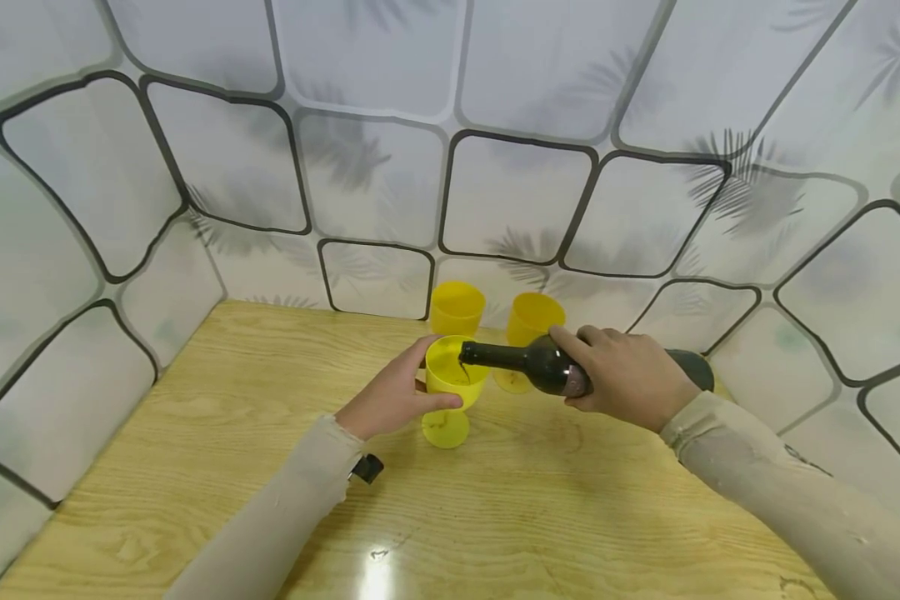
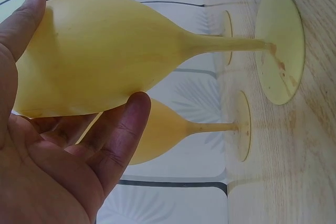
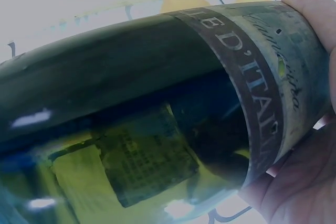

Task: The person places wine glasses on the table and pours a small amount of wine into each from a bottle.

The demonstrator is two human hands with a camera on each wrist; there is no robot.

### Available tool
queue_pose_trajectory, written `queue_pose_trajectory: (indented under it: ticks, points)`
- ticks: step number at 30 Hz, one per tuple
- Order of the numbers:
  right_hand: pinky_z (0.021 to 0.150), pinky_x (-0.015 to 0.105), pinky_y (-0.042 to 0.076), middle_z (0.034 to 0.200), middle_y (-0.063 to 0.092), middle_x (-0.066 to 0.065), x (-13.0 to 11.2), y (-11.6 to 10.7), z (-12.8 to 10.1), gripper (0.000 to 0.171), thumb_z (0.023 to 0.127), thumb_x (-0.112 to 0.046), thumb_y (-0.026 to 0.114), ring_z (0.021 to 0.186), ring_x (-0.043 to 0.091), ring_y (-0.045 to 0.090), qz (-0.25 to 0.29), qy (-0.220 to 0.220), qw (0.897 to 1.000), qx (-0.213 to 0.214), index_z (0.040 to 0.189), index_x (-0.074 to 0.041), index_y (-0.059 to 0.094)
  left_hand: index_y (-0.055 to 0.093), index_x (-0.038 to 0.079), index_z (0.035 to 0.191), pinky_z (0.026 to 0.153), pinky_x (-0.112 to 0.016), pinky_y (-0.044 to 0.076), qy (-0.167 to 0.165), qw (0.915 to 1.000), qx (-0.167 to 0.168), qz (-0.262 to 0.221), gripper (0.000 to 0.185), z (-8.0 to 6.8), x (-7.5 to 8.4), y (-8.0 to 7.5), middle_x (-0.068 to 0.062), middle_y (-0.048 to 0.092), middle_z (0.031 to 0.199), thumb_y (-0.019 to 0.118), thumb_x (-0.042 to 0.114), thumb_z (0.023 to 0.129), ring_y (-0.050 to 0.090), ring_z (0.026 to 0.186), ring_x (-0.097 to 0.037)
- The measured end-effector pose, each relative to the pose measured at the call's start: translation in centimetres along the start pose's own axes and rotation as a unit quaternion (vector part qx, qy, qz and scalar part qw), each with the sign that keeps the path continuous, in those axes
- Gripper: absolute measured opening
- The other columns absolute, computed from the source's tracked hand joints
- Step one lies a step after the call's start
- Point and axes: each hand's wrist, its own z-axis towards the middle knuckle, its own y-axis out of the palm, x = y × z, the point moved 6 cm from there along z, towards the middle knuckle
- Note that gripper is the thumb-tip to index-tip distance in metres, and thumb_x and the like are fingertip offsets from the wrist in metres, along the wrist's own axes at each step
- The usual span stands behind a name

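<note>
My left hand holds a yellow wine glass by its bowl, with the thumb on the near side. The glass stands upright, its round foot at the wooden table. My right hand grips a dark green wine bottle around its body and tilts it nearly level. The bottle's mouth lies over the glass's rim, and a thin dark stream runs from it into the bowl. In the right wrist view, dark liquid and a paper label show on the bottle. The palm hides part of the label.
Two more yellow wine glasses stand behind, one at the back near the wall and one to its right, partly behind the bottle. A patterned wall borders the wooden table at the back and both sides.
</note>
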Motion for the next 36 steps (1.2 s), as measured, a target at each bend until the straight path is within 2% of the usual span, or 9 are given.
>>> queue_pose_trajectory:
  ticks: [5,12,23,36]
  points:
    - [0.048,0.039,0.054,0.088,0.061,0.007,-0.12,-0.13,0.12,0.068,0.071,-0.04,0.091,0.065,0.022,0.062,0.0,0.002,1.0,-0.004,0.121,-0.013,0.053,0.034,0.03,0.158,0.093,-0.035,0.057,-0.002,1.0,0.0,0.0,0.092,-0.04,-0.14,-0.04,0.009,0.053,0.142,0.085,0.049,0.084,0.059,0.121,-0.016]
    - [0.048,0.039,0.054,0.088,0.061,0.007,-0.25,-0.33,0.18,0.07,0.07,-0.041,0.093,0.066,0.022,0.062,0.003,0.006,1.0,-0.012,0.122,-0.014,0.054,0.034,0.03,0.157,0.091,-0.035,0.058,0.0,1.0,-0.003,0.0,0.089,0.0,-0.17,0.01,0.008,0.055,0.139,0.085,0.046,0.086,0.063,0.113,-0.016]
    - [0.048,0.04,0.054,0.087,0.06,0.006,-0.36,0.08,0.5,0.074,0.067,-0.044,0.095,0.065,0.022,0.062,0.012,0.012,1.0,-0.021,0.12,-0.015,0.053,0.033,0.032,0.158,0.091,-0.034,0.058,0.0,1.0,-0.002,-0.001,0.089,-0.19,-0.01,-0.03,0.007,0.053,0.142,0.084,0.046,0.086,0.063,0.114,-0.017]
    - [0.047,0.039,0.053,0.087,0.061,0.007,-0.39,-0.05,0.56,0.073,0.067,-0.043,0.095,0.063,0.022,0.061,0.004,0.009,1.0,-0.012,0.12,-0.014,0.053,0.035,0.031,0.156,0.092,-0.033,0.058,0.008,1.0,-0.002,0.003,0.087,-0.12,0.08,-0.05,0.008,0.054,0.14,0.085,0.043,0.086,0.058,0.12,-0.015]
